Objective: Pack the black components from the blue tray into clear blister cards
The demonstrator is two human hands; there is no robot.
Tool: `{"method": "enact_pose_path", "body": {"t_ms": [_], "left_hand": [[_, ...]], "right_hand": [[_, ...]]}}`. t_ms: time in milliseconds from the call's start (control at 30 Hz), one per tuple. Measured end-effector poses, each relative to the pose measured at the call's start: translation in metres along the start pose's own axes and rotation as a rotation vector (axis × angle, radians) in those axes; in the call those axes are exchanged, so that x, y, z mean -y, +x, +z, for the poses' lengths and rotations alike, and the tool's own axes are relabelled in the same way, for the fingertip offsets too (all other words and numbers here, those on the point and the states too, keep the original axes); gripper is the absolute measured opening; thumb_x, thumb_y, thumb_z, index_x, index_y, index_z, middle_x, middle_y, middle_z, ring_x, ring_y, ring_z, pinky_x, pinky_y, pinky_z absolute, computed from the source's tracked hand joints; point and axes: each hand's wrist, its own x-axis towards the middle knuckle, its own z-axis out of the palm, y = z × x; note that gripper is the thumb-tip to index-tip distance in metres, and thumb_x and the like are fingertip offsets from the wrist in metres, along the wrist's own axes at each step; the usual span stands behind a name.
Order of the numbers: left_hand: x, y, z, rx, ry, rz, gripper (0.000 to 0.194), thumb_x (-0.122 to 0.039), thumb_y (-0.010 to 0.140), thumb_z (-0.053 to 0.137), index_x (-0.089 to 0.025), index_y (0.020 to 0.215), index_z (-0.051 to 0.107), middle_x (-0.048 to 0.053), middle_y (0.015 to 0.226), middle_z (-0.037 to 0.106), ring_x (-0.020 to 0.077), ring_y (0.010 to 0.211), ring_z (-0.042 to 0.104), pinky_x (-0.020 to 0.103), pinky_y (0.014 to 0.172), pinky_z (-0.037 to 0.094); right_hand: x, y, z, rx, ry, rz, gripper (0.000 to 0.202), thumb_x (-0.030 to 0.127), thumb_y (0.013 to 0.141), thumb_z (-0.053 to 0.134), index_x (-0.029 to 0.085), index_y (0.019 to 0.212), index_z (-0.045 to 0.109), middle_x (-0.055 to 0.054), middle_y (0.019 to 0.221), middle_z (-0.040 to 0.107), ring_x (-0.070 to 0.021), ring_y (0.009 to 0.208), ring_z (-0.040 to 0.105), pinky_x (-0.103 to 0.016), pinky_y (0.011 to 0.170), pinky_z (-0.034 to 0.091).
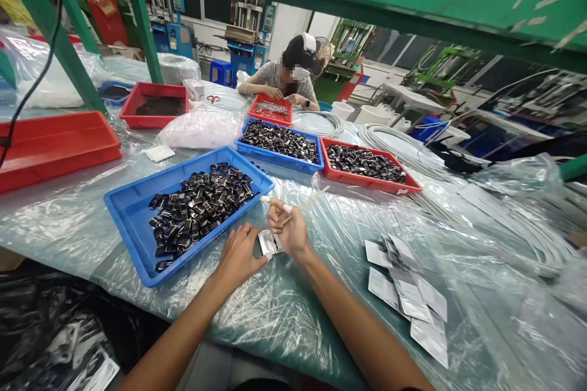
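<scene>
- While a thin stick (325, 189) is gripped in the right hand (293, 231), a small pale packet (266, 243) is flanked by the left hand (238, 250), just beside the blue tray (131, 214); whether it's pinched or merely steadied can't be told.
- Progress, best guess: that one looks partway worked. Off to the right, some flat packets (408, 290) are loosely overlapped, but whether they're finished or waiting isn't shown.
- Plenty seems to be left, since loads of black pieces (202, 208) are heaped in the tray.
- Materials: pieces are glossy, blocky, pale-edged; the tray is smooth-looking plastic; the table is covered in crinkled clear film (266, 317).
</scene>
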Motion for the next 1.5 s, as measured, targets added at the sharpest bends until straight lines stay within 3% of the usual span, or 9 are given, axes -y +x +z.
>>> {"method": "enact_pose_path", "body": {"t_ms": [333, 500, 633, 767, 867, 933, 1067, 1167, 1500], "left_hand": [[0.004, 0.002, 0.01, -0.067, 0.052, -0.029, 0.03, -0.031, 0.076, 0.061, -0.015, 0.102, 0.057, 0.014, 0.111, 0.059, 0.0332, 0.108, 0.055, 0.047, 0.098, 0.039], [0.005, -0.002, 0.01, -0.089, 0.031, -0.009, 0.038, -0.036, 0.079, 0.062, -0.018, 0.113, 0.055, 0.012, 0.113, 0.058, 0.0333, 0.112, 0.053, 0.05, 0.099, 0.038], [0.008, -0.005, 0.01, -0.103, -0.044, 0.039, 0.048, -0.024, 0.08, 0.06, -0.021, 0.126, 0.049, 0.011, 0.119, 0.057, 0.0317, 0.113, 0.052, 0.05, 0.099, 0.039], [0.007, -0.01, 0.008, -0.118, -0.371, 0.039, 0.065, -0.008, 0.078, 0.052, -0.023, 0.14, 0.038, 0.008, 0.111, 0.063, 0.0232, 0.098, 0.059, 0.04, 0.092, 0.046], [-0.004, -0.017, 0.008, -0.228, -0.719, -0.129, 0.064, -0.012, 0.077, 0.056, -0.019, 0.138, 0.042, 0.007, 0.101, 0.066, 0.0196, 0.085, 0.062, 0.034, 0.08, 0.051], [-0.014, -0.021, 0.005, -0.283, -0.946, -0.247, 0.046, -0.018, 0.076, 0.06, -0.015, 0.122, 0.057, 0.009, 0.097, 0.068, 0.0207, 0.085, 0.064, 0.032, 0.078, 0.052], [-0.03, -0.029, -0.015, -0.336, -1.214, -0.268, 0.031, -0.035, 0.079, 0.064, -0.015, 0.102, 0.069, 0.012, 0.098, 0.072, 0.0256, 0.094, 0.066, 0.036, 0.085, 0.052], [-0.03, -0.033, -0.038, -0.418, -1.278, -0.191, 0.035, -0.04, 0.08, 0.067, -0.016, 0.105, 0.071, 0.011, 0.106, 0.071, 0.0258, 0.099, 0.065, 0.037, 0.092, 0.05], [0.017, -0.024, -0.11, -0.601, -1.074, -0.096, 0.03, -0.04, 0.076, 0.072, -0.016, 0.095, 0.072, 0.007, 0.093, 0.072, 0.0209, 0.089, 0.064, 0.03, 0.082, 0.049]], "right_hand": [[-0.048, 0.006, 0.01, -0.009, -0.092, 0.015, 0.026, 0.039, 0.082, 0.044, 0.018, 0.069, 0.053, 0.008, 0.052, 0.02, -0.0059, 0.043, 0.01, -0.021, 0.042, 0.01], [-0.034, -0.024, 0.003, 0.03, -0.102, 0.069, 0.026, 0.043, 0.08, 0.05, 0.019, 0.071, 0.053, 0.009, 0.049, 0.021, -0.007, 0.042, 0.013, -0.022, 0.042, 0.012], [0.004, -0.032, -0.028, -0.123, -0.113, 0.032, 0.023, 0.043, 0.078, 0.053, 0.021, 0.084, 0.052, 0.01, 0.054, 0.02, -0.0071, 0.042, 0.012, -0.02, 0.042, 0.012], [0.034, -0.033, -0.08, -0.302, -0.708, 0.091, 0.034, 0.039, 0.076, 0.054, 0.023, 0.105, 0.049, 0.006, 0.06, 0.038, -0.0122, 0.046, 0.038, -0.024, 0.044, 0.033], [0.037, -0.041, -0.095, -0.443, -1.343, -0.122, 0.048, 0.04, 0.074, 0.055, 0.016, 0.116, 0.051, -0.011, 0.091, 0.059, -0.0302, 0.089, 0.061, -0.048, 0.078, 0.05], [0.036, -0.049, -0.083, -0.401, -1.554, -0.428, 0.048, 0.037, 0.08, 0.052, 0.015, 0.123, 0.051, -0.019, 0.117, 0.055, -0.0368, 0.116, 0.053, -0.057, 0.094, 0.044], [0.038, -0.059, -0.027, 0.138, -1.596, -0.808, 0.044, 0.026, 0.091, 0.048, 0.025, 0.136, 0.046, -0.014, 0.137, 0.051, -0.0297, 0.125, 0.051, -0.049, 0.1, 0.047], [0.039, -0.049, 0.013, 0.337, -1.568, -0.781, 0.05, 0.027, 0.093, 0.05, 0.025, 0.143, 0.042, -0.012, 0.138, 0.052, -0.0289, 0.124, 0.053, -0.048, 0.1, 0.05], [0.011, 0.019, 0.083, 0.413, -0.93, -0.379, 0.056, 0.035, 0.083, 0.07, 0.021, 0.135, 0.055, -0.011, 0.126, 0.063, -0.0317, 0.113, 0.061, -0.051, 0.098, 0.05]]}}
